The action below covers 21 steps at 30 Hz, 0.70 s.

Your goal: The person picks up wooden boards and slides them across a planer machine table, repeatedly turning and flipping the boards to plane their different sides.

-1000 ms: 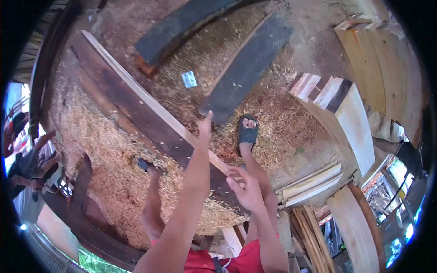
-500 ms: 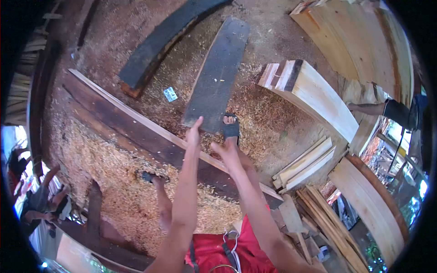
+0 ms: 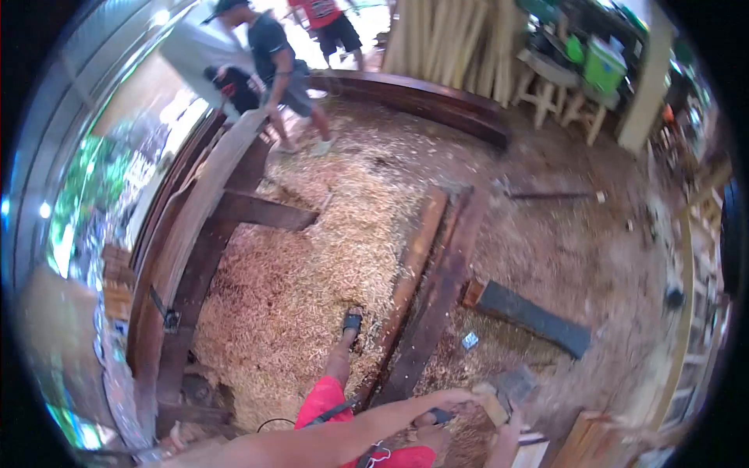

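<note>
Low on the right, a short-looking wooden board (image 3: 516,384) with a grey face and a pale edge is seen foreshortened and a little blurred. My left hand (image 3: 466,396) is closed round its near left side. My right hand (image 3: 511,427) grips it from the lower right, fingers partly hidden. Just above the hands a small blue-white packet (image 3: 469,341) lies on the ground. Beyond it rests a dark curved piece of wood (image 3: 534,318). A long dark beam (image 3: 441,304) runs along the left of these.
Wood shavings (image 3: 304,257) cover the ground round my sandalled foot (image 3: 353,321). A large timber (image 3: 187,210) stands at left, with a person (image 3: 273,62) at its far end. Stools (image 3: 546,78), a green bucket (image 3: 605,66) and upright planks (image 3: 449,43) are at the back.
The view has swung left toward the shavings and the people. Both hands, apart and close to the grey board on the ground before, now hold a board at the lower right.
</note>
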### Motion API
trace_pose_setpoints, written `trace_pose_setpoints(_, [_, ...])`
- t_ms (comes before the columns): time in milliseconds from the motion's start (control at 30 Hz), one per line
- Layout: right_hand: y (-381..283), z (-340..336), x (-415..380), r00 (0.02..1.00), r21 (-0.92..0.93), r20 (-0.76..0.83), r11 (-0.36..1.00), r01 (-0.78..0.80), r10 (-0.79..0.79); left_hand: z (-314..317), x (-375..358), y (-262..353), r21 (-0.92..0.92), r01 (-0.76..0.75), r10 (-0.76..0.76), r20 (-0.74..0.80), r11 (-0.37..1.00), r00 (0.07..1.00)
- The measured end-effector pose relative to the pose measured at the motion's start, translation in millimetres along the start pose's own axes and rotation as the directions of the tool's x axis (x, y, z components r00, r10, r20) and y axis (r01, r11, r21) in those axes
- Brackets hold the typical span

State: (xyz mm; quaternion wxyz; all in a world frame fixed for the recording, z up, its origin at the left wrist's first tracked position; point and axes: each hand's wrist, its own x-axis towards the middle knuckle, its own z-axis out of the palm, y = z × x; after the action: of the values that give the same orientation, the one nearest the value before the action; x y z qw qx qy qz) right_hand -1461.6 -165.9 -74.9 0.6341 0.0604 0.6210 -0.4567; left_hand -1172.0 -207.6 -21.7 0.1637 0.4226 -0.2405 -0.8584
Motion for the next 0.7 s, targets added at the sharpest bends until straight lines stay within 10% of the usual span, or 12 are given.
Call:
trace_pose_setpoints(67, [-62,21,-45,0.979,-0.218,0.069,0.961,-0.171,0.19,-70,-50,3,0.206,0.01,-0.025,0.071,0.978,0.997])
trace_pose_setpoints(133, [-111,76,-86,0.933,-0.489,0.019,0.817,-0.304,0.358,-159,-90,-19,0.344,-0.389,0.424,-0.032,0.855,0.905])
trace_pose_setpoints(167, [-120,118,-112,0.928,-0.622,-0.1,0.706,-0.34,0.358,-188,-154,16,0.16,-0.061,0.09,-0.181,0.985,0.979])
trace_pose_setpoints(267, [-148,228,-211,0.844,-0.798,-0.469,0.285,-0.531,0.26,-280,-219,-23,-0.356,-0.084,-0.079,-0.421,0.931,0.903])
trace_pose_setpoints(333, [-158,315,-318,0.958,-0.974,-0.226,-0.051,-0.22,0.176,-285,-271,-5,-0.472,-0.022,-0.23,-0.469,0.881,0.852])
trace_pose_setpoints(400, [-157,418,-427,0.999,-0.933,-0.002,-0.36,0.013,0.043,-300,-264,-38,-0.632,-0.003,-0.344,-0.425,0.775,0.837])
trace_pose_setpoints(433, [-154,466,-471,0.995,-0.871,0.096,-0.485,0.076,-0.018,-318,-257,-69,-0.764,-0.046,-0.132,-0.17,0.643,0.977])
trace_pose_setpoints(533, [-135,550,-563,0.933,-0.512,0.361,-0.839,0.184,-0.015,-320,-276,-11,-0.786,-0.026,-0.253,-0.231,0.618,0.939])
trace_pose_setpoints(700, [-77,703,-611,0.862,-0.42,0.501,-0.852,0.313,0.069,-388,-337,173,-0.932,-0.298,0.319,-0.224,0.205,0.921])
